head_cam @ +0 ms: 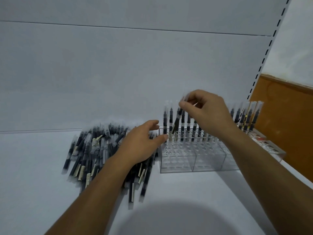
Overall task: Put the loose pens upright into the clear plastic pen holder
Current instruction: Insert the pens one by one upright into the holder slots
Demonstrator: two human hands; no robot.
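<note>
Pen [178, 119] hangs tilted over back row of the holder [194, 161], right hand [206, 109] grip pinched near its cap, left hand [144, 141] loose-fingered over the pile [94, 150]: straighten over a free hole before dropping.

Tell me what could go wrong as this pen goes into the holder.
The pen in the right hand is tilted, pinched near its top, so its lower end could miss a hole or knock the standing pens in the back row of the holder. The left hand sits over the loose pile and could scatter it.
</note>
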